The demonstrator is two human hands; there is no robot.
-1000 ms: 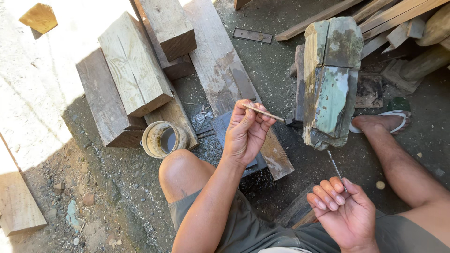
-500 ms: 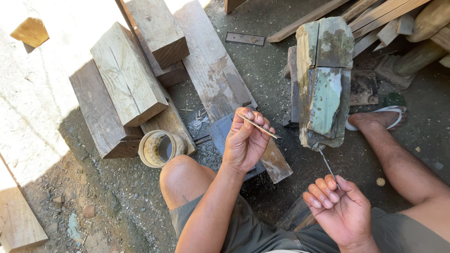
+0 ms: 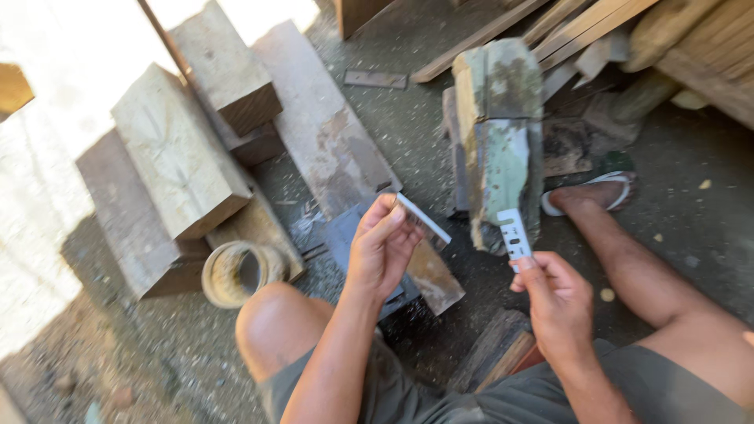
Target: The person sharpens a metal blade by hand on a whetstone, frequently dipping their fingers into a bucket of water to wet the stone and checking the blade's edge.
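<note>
My left hand (image 3: 382,250) pinches a thin flat metal strip (image 3: 425,221) between thumb and fingertips, holding it tilted above my left knee. To the right, my right hand (image 3: 559,300) grips the lower end of a short white blade with slots (image 3: 514,235), which stands upright with its flat face toward me. The two hands are apart, with the blade in front of a weathered greenish wood block (image 3: 500,141). Both forearms come up from the bottom of the head view.
Several thick timber blocks (image 3: 177,157) lie stacked at the left, with a long plank (image 3: 326,133) beside them. A roll of tape (image 3: 237,272) sits by my left knee. My right foot in a sandal (image 3: 593,192) rests near the scrap boards (image 3: 597,31) at top right.
My right hand rose and turned, so the thin edge-on blade now shows its flat white face upright. My left hand kept the metal strip and shifted slightly. The camera moved closer.
</note>
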